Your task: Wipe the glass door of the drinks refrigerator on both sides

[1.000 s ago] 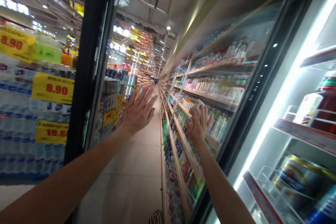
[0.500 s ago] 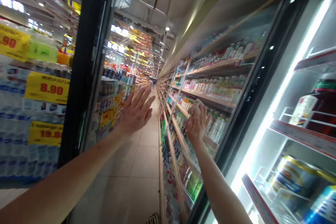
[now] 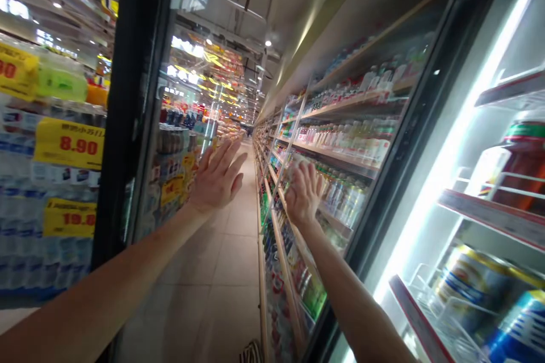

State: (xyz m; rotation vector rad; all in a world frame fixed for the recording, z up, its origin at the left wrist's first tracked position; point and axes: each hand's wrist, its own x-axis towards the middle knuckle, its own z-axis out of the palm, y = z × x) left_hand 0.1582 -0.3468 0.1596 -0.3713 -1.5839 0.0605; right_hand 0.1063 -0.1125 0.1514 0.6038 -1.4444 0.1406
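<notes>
My left hand (image 3: 216, 177) lies with its fingers spread, palm toward the glass door (image 3: 221, 261), and holds nothing. On the right half of the same pane, my right hand (image 3: 304, 195) presses a pale crumpled cloth (image 3: 294, 165), mostly hidden behind the fingers. Through or on the glass, rows of bottled drinks (image 3: 340, 136) on shelves show behind the right hand. A black door frame (image 3: 128, 119) runs up beyond my left hand.
At right, a lit cooler holds beer cans (image 3: 466, 278) and a dark red bottle (image 3: 525, 164) on wire-fronted shelves. Stacked packs of bottles (image 3: 46, 198) with yellow price signs (image 3: 70, 143) stand at left. A striped item (image 3: 251, 351) shows at the bottom edge.
My right hand has slid left across the glass with the cloth. My left hand stays spread in nearly the same place; the view has shifted slightly.
</notes>
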